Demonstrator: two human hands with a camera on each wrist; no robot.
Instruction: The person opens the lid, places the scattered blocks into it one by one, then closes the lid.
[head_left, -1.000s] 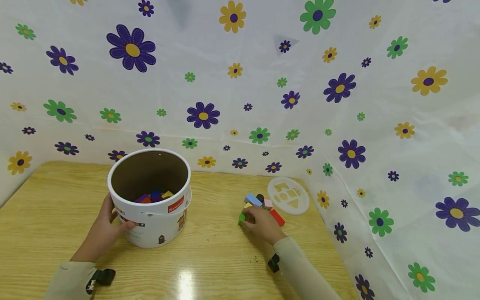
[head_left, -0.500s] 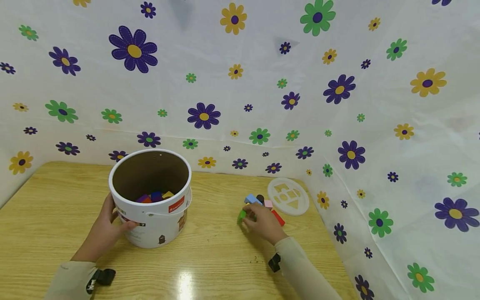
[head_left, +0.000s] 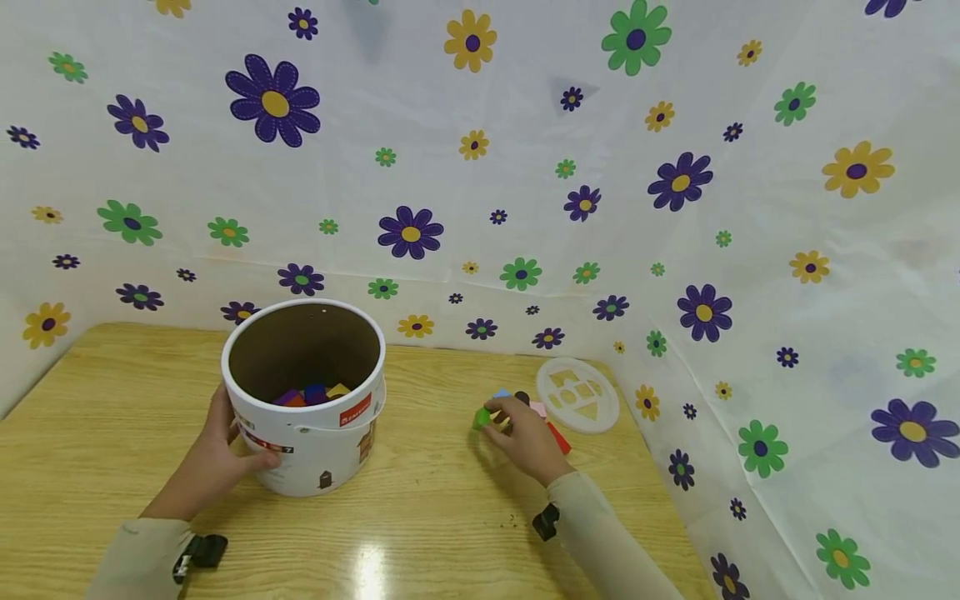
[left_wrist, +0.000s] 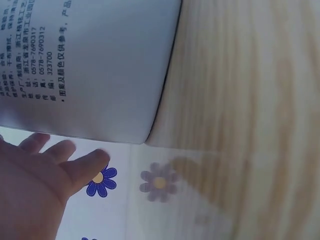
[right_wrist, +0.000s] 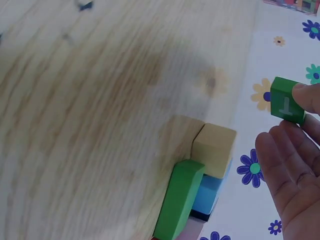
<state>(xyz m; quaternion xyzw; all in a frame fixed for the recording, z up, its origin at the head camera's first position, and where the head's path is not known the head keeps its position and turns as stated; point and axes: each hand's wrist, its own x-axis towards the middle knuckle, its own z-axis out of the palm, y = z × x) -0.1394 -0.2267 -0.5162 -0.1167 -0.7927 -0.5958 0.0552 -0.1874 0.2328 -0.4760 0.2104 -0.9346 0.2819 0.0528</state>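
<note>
My left hand rests spread against the left side of a white bucket. In the left wrist view its fingers lie extended beside the printed wall. Inside the bucket are several coloured blocks. With thumb and fingertips, my right hand pinches a small green block, a pale mark on its face, raised over the table. Under and behind that hand lies a cluster: a yellow block, a longer green block, a blue block and a red block, partly hidden by the hand.
A white plastic lid with shaped cut-outs lies at the back right of the wooden table. Flower-patterned sheeting rises behind the table and along its right side. The bucket's handle hangs down its right side.
My right hand has lifted the small green block slightly up and away from the cluster. The left hand stays at the bucket. The head view has shifted a little.
</note>
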